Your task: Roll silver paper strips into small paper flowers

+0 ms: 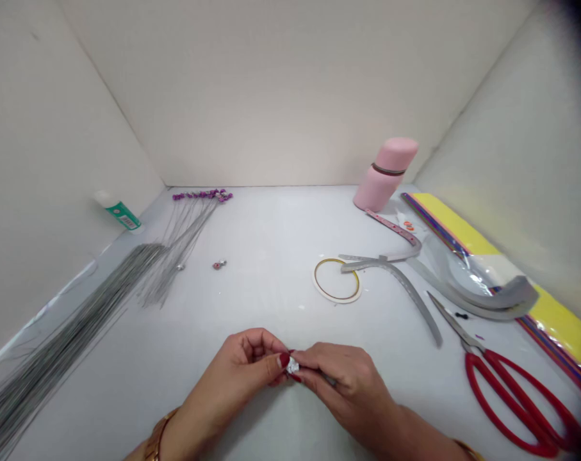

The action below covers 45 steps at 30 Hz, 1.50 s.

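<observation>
Near the front middle of the table, a small crumpled silvery piece (293, 366) sits between the fingertips of both hands. My left hand (252, 365) pinches it from the left with thumb and fingers. From the right, my right hand (341, 378) closes its thumb and forefinger on the same piece. A greyish strip shows partly under the right fingers; the rest of it is hidden. Beyond the hands lie a small reddish and silver bead-like piece (217, 265) and a ring of tape (315, 282).
Thin wires (79, 326) lie at left, beside purple-tipped stems (198, 214) and a green-white tube (122, 215). At right are a pink bottle (384, 176), grey strips (415, 294), red-handled scissors (504, 390) and packaged coloured sheets (467, 234).
</observation>
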Tool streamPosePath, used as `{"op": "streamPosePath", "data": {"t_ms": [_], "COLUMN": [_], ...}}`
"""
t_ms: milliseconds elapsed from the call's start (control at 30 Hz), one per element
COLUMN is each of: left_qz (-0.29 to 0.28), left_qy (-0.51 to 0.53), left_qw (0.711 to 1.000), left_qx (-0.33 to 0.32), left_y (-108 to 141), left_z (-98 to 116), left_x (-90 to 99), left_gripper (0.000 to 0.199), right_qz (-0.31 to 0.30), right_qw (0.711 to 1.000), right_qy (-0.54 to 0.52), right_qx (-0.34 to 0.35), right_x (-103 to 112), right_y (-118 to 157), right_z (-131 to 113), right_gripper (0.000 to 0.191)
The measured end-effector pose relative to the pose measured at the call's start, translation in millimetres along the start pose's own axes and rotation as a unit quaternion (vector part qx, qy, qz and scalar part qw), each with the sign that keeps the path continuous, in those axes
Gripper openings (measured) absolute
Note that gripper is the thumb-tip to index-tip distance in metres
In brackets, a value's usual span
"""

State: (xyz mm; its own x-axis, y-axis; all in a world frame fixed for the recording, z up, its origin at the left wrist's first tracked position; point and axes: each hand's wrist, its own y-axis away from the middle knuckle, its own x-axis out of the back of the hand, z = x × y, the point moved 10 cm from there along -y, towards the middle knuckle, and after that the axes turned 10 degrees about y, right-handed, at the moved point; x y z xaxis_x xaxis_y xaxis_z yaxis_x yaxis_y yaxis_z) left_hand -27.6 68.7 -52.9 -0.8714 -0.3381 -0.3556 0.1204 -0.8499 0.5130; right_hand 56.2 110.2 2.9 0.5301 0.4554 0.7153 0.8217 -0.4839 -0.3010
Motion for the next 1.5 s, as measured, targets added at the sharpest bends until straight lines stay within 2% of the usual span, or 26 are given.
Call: {"op": "streamPosePath", "data": {"t_ms": [400,733,1133,1367,1500], "left_qz": [-0.035,-0.021,0.015,0.017,0.038], "left_qy": [0.011,-0.04,-0.041,0.046,0.041], "left_qw": [0.999,0.999,0.999,0.998,0.998], "left_qx": [-0.003,-0.018,-0.028,0.029,0.031], "left_y": [-0.2,-1.4,-1.5,0.3,-0.1], "left_z": [1.7,4.4,3.7,-8.7,-13.8], "left_x": [-1.6,2.2,6.4,4.7,6.2], "left_gripper": [0.012,0.014,0.015,0.017,0.017], "right_qz": [0.005,-0.005,0.005,0.011,0.019], "right_qw": [1.0,1.0,1.0,1.0,1.0], "right_qy": [-0.017,-0.013,0.016,-0.019,-0.003], "right_qx": [-0.006,-0.012,0.002,-0.016,0.0], "right_x": [0.4,-1.6,-2.1,1.0,0.8], "right_y": [0.9,0.1,1.6,-1.3,0.2], "right_z": [1.9,4.4,1.6,2.1,-0.4], "right_gripper": [0.012,0.013,0.013,0.012,0.013]}}
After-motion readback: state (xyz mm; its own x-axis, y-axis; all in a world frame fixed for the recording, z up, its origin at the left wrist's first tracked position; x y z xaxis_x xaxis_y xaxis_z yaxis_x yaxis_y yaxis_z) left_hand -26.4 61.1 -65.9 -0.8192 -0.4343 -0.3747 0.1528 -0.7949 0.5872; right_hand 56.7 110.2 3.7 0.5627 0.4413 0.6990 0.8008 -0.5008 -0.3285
